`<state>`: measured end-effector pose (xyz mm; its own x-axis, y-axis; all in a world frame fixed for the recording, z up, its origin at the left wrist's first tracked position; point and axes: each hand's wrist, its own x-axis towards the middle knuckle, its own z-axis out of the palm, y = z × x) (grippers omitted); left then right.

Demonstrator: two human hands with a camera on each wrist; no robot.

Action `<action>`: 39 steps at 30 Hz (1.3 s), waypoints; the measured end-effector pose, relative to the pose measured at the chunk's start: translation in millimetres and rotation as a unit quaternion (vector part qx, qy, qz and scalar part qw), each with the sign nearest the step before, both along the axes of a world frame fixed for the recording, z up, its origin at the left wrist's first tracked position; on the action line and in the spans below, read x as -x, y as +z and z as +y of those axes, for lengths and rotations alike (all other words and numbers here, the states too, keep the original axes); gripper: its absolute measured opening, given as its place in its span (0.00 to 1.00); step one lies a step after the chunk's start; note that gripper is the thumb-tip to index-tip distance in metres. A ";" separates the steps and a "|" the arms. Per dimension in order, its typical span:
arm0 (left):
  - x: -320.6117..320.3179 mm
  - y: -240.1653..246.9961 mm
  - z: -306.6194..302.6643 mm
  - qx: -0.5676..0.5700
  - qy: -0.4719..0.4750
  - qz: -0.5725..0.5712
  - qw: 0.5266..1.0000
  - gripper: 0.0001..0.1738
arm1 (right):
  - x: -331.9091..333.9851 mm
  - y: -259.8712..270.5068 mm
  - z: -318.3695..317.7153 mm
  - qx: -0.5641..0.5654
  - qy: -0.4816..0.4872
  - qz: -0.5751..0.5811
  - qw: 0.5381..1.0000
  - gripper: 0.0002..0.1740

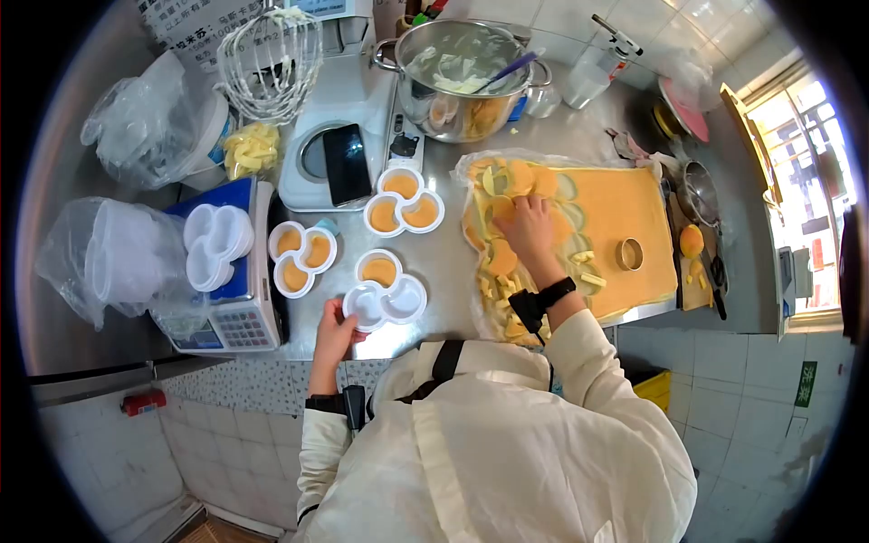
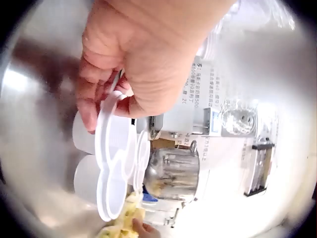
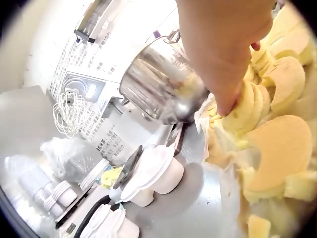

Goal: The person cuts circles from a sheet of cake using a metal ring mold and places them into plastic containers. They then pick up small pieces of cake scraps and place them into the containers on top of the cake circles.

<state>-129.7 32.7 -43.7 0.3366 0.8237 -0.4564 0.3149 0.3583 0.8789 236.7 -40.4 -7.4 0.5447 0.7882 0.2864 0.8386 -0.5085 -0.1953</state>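
Observation:
My left hand [image 1: 335, 335] pinches the rim of a white three-compartment cup [image 2: 106, 158] between thumb and fingers. In the head view, the far compartment of this cup holds a round of yellow sponge cake [image 1: 378, 270]; its two near compartments show bare white bottoms. At right, my right hand [image 1: 532, 222] reaches down onto a sheet of sponge cake [image 1: 625, 204] with rounds cut from it. Its fingertips grip several overlapping cake rounds [image 3: 250, 109], as the right wrist view shows. Loose rounds and cake scraps [image 1: 588, 276] lie around the hand.
Two more three-part cups [image 1: 404, 201] with cake rounds stand behind and left. A ring cutter [image 1: 629, 254] lies on the sheet. Behind are a cream-smeared pot [image 1: 462, 109], a phone [image 1: 347, 163] and a whisk [image 1: 272, 68]. Stacked cups [image 1: 217, 246] sit on the scale [image 1: 240, 321] at left.

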 end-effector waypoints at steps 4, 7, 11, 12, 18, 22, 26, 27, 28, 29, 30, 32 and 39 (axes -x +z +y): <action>16.0 -15.8 -8.9 -0.053 -0.067 0.102 0.991 0.13 | -1.0 -3.7 -1.9 -0.085 0.040 0.284 0.954 0.18; 3.2 -2.3 -3.2 -0.077 -0.012 0.054 0.995 0.14 | 45.9 20.0 4.9 -0.080 0.094 0.532 0.838 0.17; -8.6 -4.8 6.8 -0.203 -0.051 0.097 0.973 0.12 | 108.3 23.5 12.6 0.026 0.158 0.512 0.844 0.15; -10.5 -4.2 7.2 -0.100 -0.039 0.046 0.993 0.11 | 116.8 25.1 13.2 0.025 0.160 0.509 0.845 0.15; -13.9 -5.4 -5.7 0.075 0.017 -0.121 0.990 0.13 | 125.9 8.4 13.9 0.066 0.187 0.390 0.899 0.17; -14.5 -4.6 -7.2 0.088 -0.077 -0.084 0.990 0.12 | 127.9 3.3 11.6 0.034 0.209 0.376 0.902 0.15; -17.2 -7.2 -7.0 0.111 -0.061 -0.092 0.988 0.11 | 125.4 -11.0 10.6 -0.016 0.297 0.181 0.937 0.14; -17.1 -8.3 -7.0 0.119 -0.059 -0.104 0.986 0.10 | 126.0 -9.2 11.9 -0.018 0.295 0.179 0.938 0.14; -17.4 -9.5 -6.6 0.128 -0.057 -0.115 0.983 0.10 | 128.2 -8.0 13.2 -0.004 0.321 0.119 0.940 0.15; -17.7 -11.1 -6.4 0.128 -0.060 -0.115 0.983 0.10 | 130.8 -7.3 13.7 0.011 0.346 0.058 0.936 0.15; -18.5 -5.8 -7.4 0.128 -0.057 -0.115 0.983 0.10 | 132.5 -9.0 13.7 0.012 0.343 0.059 0.937 0.15; -19.6 -4.4 -7.3 0.127 -0.052 -0.117 0.984 0.10 | 132.9 -12.8 18.5 0.038 0.360 0.052 0.931 0.12; -17.7 -11.5 -7.2 0.100 -0.074 -0.110 0.986 0.10 | 131.0 15.6 21.0 0.080 0.452 -0.078 0.885 0.06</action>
